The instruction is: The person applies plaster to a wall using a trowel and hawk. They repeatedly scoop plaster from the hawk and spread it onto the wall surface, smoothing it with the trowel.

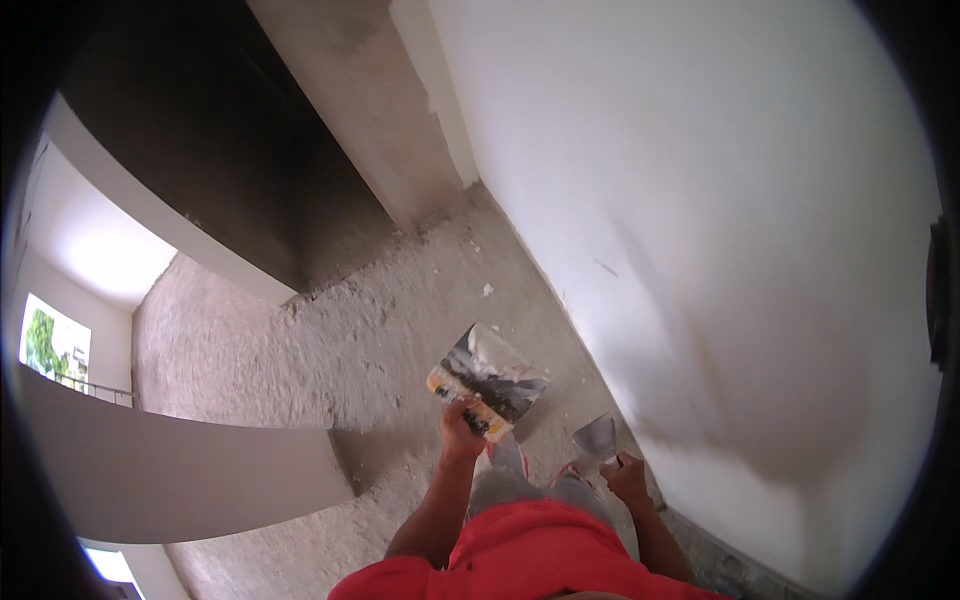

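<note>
My left hand point(460, 432) grips the orange and black handle of a wide flat plastering blade point(490, 367), whose face carries white, smeared filler. My right hand point(628, 474) is closed on the handle of a smaller metal putty knife point(595, 437), its blade pointing forward beside the white wall point(700, 220) on my right. The two tools are apart, both held out low in front of my red shirt.
Rough concrete floor point(380, 330) spreads ahead and left. A dark recessed opening point(230, 150) with a plastered column point(370, 100) stands at the upper left. A low white partition point(200, 470) and a window point(55, 340) with a railing are at the left.
</note>
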A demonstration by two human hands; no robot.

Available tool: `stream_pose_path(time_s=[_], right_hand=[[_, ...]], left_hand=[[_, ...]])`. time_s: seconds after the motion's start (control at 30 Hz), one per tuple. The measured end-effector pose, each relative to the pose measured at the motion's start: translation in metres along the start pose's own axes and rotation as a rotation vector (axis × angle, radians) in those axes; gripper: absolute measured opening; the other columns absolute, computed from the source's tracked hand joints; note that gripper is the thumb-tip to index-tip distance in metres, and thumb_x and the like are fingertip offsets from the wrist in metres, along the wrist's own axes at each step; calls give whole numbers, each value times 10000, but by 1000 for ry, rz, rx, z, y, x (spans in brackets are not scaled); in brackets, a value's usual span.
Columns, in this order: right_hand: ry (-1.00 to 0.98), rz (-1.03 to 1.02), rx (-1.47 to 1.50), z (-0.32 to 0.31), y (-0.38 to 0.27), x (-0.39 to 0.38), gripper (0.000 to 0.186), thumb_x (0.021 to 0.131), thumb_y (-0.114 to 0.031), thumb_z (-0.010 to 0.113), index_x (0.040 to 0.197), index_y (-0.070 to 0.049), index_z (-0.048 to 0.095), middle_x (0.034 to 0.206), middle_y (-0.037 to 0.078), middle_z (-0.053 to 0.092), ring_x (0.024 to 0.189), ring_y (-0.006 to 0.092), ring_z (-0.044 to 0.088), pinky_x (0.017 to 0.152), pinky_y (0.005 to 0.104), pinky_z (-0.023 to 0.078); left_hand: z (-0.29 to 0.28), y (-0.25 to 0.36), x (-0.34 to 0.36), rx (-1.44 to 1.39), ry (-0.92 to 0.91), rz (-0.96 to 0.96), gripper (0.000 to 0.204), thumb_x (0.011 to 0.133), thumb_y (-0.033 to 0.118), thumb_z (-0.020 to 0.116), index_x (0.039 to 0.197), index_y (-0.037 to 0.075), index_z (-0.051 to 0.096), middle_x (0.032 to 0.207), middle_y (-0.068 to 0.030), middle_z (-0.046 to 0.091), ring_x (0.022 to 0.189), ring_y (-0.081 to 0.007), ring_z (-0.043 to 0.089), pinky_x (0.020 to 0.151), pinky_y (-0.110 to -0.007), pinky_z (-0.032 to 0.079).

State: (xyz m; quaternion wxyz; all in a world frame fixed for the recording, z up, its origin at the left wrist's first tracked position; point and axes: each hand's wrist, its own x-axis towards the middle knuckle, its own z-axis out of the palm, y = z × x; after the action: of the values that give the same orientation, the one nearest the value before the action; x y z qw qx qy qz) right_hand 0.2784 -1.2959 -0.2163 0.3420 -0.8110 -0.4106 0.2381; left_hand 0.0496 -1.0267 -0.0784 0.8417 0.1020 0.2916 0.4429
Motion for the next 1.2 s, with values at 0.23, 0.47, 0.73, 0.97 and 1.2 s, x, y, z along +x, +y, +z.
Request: stream_pose_path(time_s=[0.23,0.47,0.73,0.97,1.2], right_hand=[[-102,36,211,108,120,81,343,721,-273,726,675,26,564,532,153,575,463,218,607,481,366,477],[11,53,219,159,205,68,350,726,-289,730,699,24,574,553,132,555,490,206,574,494,379,444],[134,-118,105,153,223,37,344,731,-297,707,747,23,581,614,194,543,536,289,550,520,413,417],[-11,-226,-92,125,215,83,397,724,-359,702,803,18,607,729,253,607,698,434,613,604,468,473],[-2,-211,-66,95,202,111,380,716,-324,724,811,25,607,720,229,605,651,373,592,597,432,464]], left_hand=[[-174,-72,74,57,-34,316,381,739,58,584,1117,8,565,1044,-97,633,991,-281,622,914,-410,483],[-224,-108,113,121,-155,355,402,758,63,573,1153,-4,543,1059,-103,626,1002,-290,618,928,-407,473],[-206,-133,101,51,-148,364,391,748,81,568,1129,-7,555,1071,-98,625,1009,-297,619,918,-412,473],[-194,-140,81,32,-48,431,397,741,92,581,1128,6,567,1085,-97,622,1024,-290,611,921,-427,473],[-188,-161,68,-49,-27,521,512,744,97,605,1244,38,508,1134,-89,603,1069,-292,586,938,-443,458]])
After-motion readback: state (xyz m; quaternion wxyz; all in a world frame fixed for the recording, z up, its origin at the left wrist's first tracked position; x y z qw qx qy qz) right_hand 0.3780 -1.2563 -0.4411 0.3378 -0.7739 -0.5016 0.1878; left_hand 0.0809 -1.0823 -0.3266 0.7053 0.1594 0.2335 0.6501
